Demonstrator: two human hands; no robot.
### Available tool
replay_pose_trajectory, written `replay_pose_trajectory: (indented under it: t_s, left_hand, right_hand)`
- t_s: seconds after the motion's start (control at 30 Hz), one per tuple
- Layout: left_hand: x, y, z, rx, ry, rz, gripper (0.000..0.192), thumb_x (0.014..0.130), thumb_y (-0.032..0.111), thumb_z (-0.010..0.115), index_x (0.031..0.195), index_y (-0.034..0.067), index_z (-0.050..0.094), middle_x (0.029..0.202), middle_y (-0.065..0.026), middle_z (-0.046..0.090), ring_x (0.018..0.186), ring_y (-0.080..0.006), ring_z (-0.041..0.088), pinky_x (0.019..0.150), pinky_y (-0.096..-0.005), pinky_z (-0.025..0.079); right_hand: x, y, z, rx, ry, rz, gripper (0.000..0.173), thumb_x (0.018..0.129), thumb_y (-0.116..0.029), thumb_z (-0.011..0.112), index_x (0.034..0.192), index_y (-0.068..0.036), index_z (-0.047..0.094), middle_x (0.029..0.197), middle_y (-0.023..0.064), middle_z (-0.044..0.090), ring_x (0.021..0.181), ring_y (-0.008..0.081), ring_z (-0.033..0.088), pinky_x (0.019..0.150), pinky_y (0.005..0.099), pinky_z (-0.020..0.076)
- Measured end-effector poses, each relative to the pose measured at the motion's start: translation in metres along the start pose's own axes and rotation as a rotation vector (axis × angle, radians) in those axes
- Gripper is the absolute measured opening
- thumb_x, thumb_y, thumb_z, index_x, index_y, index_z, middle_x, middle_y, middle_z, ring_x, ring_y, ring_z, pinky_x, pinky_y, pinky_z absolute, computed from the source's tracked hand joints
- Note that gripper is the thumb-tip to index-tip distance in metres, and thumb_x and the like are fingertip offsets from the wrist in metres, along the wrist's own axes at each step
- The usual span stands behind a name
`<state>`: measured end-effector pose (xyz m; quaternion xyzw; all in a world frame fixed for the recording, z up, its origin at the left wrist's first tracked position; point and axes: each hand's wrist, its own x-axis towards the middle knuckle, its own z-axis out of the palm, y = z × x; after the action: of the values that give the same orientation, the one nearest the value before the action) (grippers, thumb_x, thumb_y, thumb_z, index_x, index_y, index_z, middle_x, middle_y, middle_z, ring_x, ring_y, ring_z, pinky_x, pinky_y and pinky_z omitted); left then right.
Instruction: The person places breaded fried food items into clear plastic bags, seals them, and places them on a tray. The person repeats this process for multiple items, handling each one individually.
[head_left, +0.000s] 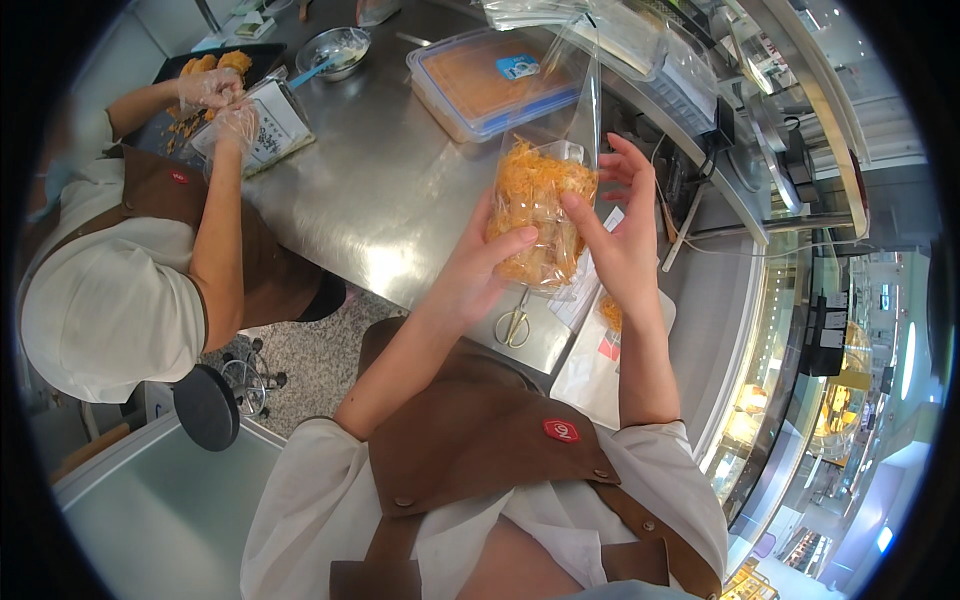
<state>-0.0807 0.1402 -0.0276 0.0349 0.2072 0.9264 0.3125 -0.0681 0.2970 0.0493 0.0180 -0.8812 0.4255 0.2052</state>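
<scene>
A clear plastic bag of pastries topped with orange shreds (541, 214) is held up over the steel counter's front edge. My left hand (491, 259) holds its lower left side, thumb across the front. My right hand (619, 225) has its thumb on the bag's right side, its other fingers spread behind and beside it. The bag's top stands tall and loose. Below the bag, scissors (513, 328) lie on the counter near a printed paper (581, 289). Under my right forearm is a white paper or bag (585, 375), with an orange-topped item (611, 313) at its upper end.
A lidded plastic box (487, 82) stands beyond the bag. At left, a co-worker in gloves handles a printed package (270, 124) beside a dark tray (169, 139) of shredded-topped pastries. A metal bowl (334, 54) holds a blue spatula. Shelving (750, 202) borders the counter's right; a stool (206, 407) stands lower left.
</scene>
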Motion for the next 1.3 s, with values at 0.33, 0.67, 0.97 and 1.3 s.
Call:
replay_pose_trajectory:
  t_s: [0.33, 0.67, 0.97, 1.3]
  left_hand:
    - [0.004, -0.004, 0.001, 0.116, 0.086, -0.022, 0.077, 0.089, -0.001, 0.063, 0.155, 0.01, 0.023, 0.142, -0.0105, 0.047, 0.129, -0.0225, 0.051, 0.106, -0.0388, 0.046]
    - [-0.001, 0.0, -0.005, 0.136, -0.045, -0.106, 0.087, 0.084, 0.004, 0.07, 0.156, 0.006, 0.02, 0.145, -0.0118, 0.044, 0.132, -0.0241, 0.049, 0.11, -0.0395, 0.041]
    - [-0.004, -0.005, -0.013, 0.249, -0.073, -0.239, 0.088, 0.083, 0.005, 0.073, 0.155, 0.003, 0.021, 0.145, -0.0109, 0.045, 0.134, -0.024, 0.046, 0.112, -0.0387, 0.038]
    - [-0.001, -0.005, -0.017, 0.248, -0.013, -0.229, 0.086, 0.086, 0.009, 0.072, 0.155, 0.006, 0.021, 0.144, -0.0108, 0.046, 0.131, -0.0236, 0.05, 0.106, -0.0403, 0.045]
  right_hand:
    - [-0.005, -0.005, 0.015, -0.175, 0.102, -0.088, 0.088, 0.08, -0.017, 0.081, 0.151, -0.003, 0.031, 0.143, 0.0163, 0.047, 0.13, 0.028, 0.047, 0.111, 0.0411, 0.0355]
    - [0.068, 0.006, -0.056, 0.355, -0.527, 0.25, 0.035, 0.093, -0.019, 0.068, 0.124, -0.002, 0.066, 0.118, 0.0052, 0.068, 0.113, 0.0129, 0.059, 0.102, 0.0303, 0.0424]
    - [0.129, 0.002, -0.094, 0.085, -0.685, 0.158, 0.022, 0.094, -0.022, 0.066, 0.099, -0.004, 0.077, 0.066, -0.005, 0.057, 0.059, 0.0023, 0.043, 0.054, 0.0198, 0.0334]
    - [0.121, 0.03, -0.087, 0.289, -0.155, 0.188, 0.023, 0.098, -0.021, 0.061, 0.102, 0.0, 0.07, 0.086, 0.0014, 0.065, 0.071, 0.006, 0.054, 0.067, 0.0216, 0.0438]
